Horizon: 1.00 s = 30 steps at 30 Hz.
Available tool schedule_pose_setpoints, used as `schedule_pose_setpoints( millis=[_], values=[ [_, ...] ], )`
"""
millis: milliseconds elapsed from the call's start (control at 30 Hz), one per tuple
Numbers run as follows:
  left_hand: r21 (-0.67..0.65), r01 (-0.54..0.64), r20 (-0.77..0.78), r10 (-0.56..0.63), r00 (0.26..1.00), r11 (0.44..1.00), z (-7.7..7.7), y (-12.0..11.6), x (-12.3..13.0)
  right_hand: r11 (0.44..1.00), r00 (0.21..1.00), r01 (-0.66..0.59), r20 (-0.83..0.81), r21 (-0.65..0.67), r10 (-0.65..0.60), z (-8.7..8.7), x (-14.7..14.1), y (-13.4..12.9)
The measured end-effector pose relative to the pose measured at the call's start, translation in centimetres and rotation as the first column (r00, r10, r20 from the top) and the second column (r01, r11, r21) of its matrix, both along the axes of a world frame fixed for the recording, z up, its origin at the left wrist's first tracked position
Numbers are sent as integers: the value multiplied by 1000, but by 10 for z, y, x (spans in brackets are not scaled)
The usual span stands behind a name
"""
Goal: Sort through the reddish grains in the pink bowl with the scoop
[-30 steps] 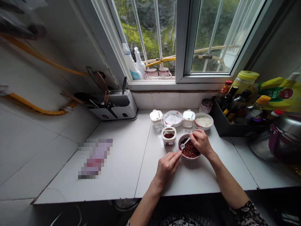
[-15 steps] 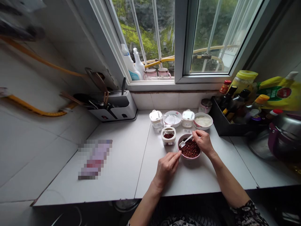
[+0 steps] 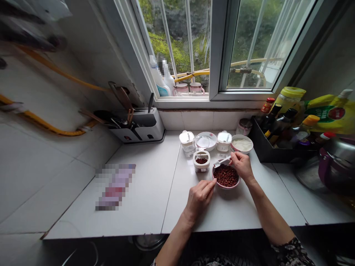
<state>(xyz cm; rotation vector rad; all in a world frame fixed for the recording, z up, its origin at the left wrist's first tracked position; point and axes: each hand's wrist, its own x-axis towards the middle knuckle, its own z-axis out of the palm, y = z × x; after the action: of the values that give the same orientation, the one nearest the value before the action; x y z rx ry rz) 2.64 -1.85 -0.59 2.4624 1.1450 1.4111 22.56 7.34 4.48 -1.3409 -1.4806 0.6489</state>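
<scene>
My right hand (image 3: 242,166) pinches a small white spoon (image 3: 222,161) by the end of its handle. The spoon's scoop hangs over the far-left rim of a bowl (image 3: 227,187) of dark red dried spice, which looks like Sichuan peppercorns (image 3: 226,175). My left hand (image 3: 200,195) has its fingers pressed together on the bowl's near-left rim. Left of the bowl stands a clear spice jar (image 3: 201,168) with a white collar, its lid up and some of the same red spice inside. What the scoop carries is too small to tell.
Behind stand two white-lidded jars (image 3: 186,137) (image 3: 224,137), a white dish (image 3: 213,142) and a bowl of white powder (image 3: 242,144). A black bottle box (image 3: 273,151) and steel pot (image 3: 337,162) are at right. A utensil holder (image 3: 149,127) stands back left; a blurred package (image 3: 116,187) lies left.
The spoon has risen from the spice toward the bowl's far-left rim, nearer the spice jar. My left hand stays at the rim. The whole view has shifted slightly.
</scene>
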Motion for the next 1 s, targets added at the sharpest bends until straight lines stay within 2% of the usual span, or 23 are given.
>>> schedule_pose_setpoints(
  millis=[167,267,367,433,500,633,733,867,1000],
  values=[
    [11,-8,-6,8,1000,1000,-1,0,1,984,998,13,66,175,-25,16,-20,3],
    [13,-11,-33,12,999,1000,-2,0,1,928,971,-13,227,374,-78,21,-33,-2],
    [26,-22,-59,24,998,999,-3,0,1,863,908,-148,412,483,-75,21,-42,-9],
    [39,-30,-60,32,998,999,-4,1,1,841,867,-241,497,484,-38,21,-43,-12],
    [42,-29,-55,31,998,999,-4,1,1,831,862,-251,505,497,-41,21,-41,-12],
    [21,-20,-53,21,998,1000,-3,0,1,825,917,-105,375,555,-135,21,-23,-9],
    [12,-18,-50,18,999,1000,-3,0,0,855,924,-69,356,515,-140,17,-5,-7],
    [15,-16,-39,16,999,1000,-3,0,-1,868,858,-181,506,462,-90,8,8,-6],
    [-5,-18,-43,18,999,1000,-3,-1,-1,886,797,-251,603,390,-39,-2,3,-4]
  ],
)
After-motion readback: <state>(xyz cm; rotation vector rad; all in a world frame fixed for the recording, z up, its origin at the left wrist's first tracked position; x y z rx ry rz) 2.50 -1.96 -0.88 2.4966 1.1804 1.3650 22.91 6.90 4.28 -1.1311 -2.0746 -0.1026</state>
